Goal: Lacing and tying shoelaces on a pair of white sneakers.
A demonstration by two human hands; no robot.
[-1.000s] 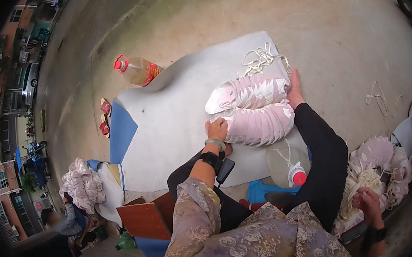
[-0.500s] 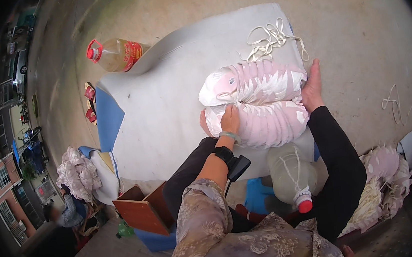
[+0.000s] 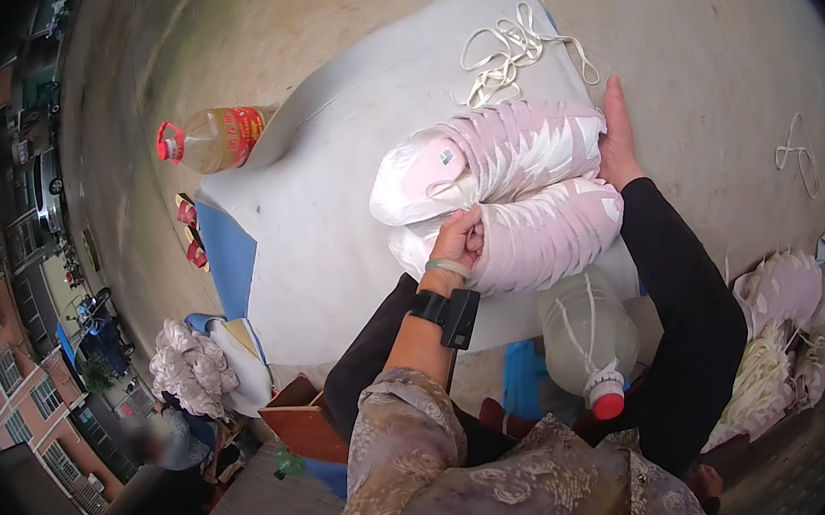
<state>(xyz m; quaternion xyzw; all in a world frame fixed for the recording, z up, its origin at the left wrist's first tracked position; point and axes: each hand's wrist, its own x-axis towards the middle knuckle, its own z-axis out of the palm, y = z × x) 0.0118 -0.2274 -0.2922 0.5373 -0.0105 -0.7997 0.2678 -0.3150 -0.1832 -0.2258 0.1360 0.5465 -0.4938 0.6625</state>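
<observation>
Two rows of stacked pink and white pieces that look like shoe uppers lie side by side on a pale grey sheet [image 3: 319, 227]: the far row [image 3: 521, 145] and the near row [image 3: 550, 228]. My left hand [image 3: 458, 238] is closed at the left part of the near row, its fingers curled on an upper; the exact grip is partly hidden. At the rows' right end, my right hand [image 3: 616, 146] stays flat with fingers stretched out, the palm side against the far row. A tangle of white cord [image 3: 512, 51] lies beyond the rows.
A large clear bottle with a red cap [image 3: 587, 335] stands by my legs. An oil bottle [image 3: 224, 138] lies at the sheet's far left edge. More pink uppers [image 3: 782, 329] are heaped at right, a pale bundle [image 3: 191, 366] at left. Loose cord [image 3: 800, 156] lies on the floor. A person [image 3: 176, 443] sits at left.
My left hand has curled tighter and shifted toward the gap between the rows. The near row's left end shows more. My right hand stays flat at the right end. The view has shifted slightly.
</observation>
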